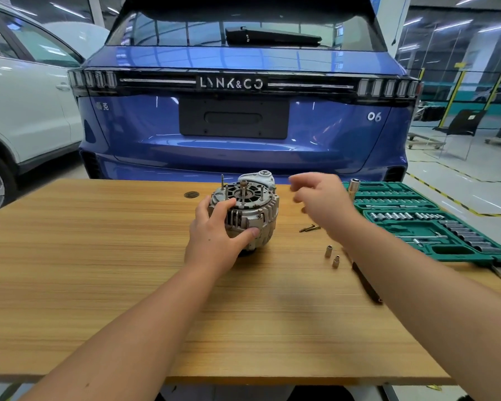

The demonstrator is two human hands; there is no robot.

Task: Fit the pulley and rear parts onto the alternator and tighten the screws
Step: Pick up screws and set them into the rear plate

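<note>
One alternator stands near the middle of the wooden surface, its open end with the shaft and studs facing up. Of the two hands, the left hand grips its near-left side, fingers over the rim and thumb pressed on the housing. The right hand hangs in the air just right of it, blurred, fingers loosely curled; whether it pinches anything I cannot tell. Brass-coloured screws lie under that hand, two small sockets nearer, and a dark-handled tool beside the forearm. At the right edge sits a green socket set case. Beyond stands a blue car.
</note>
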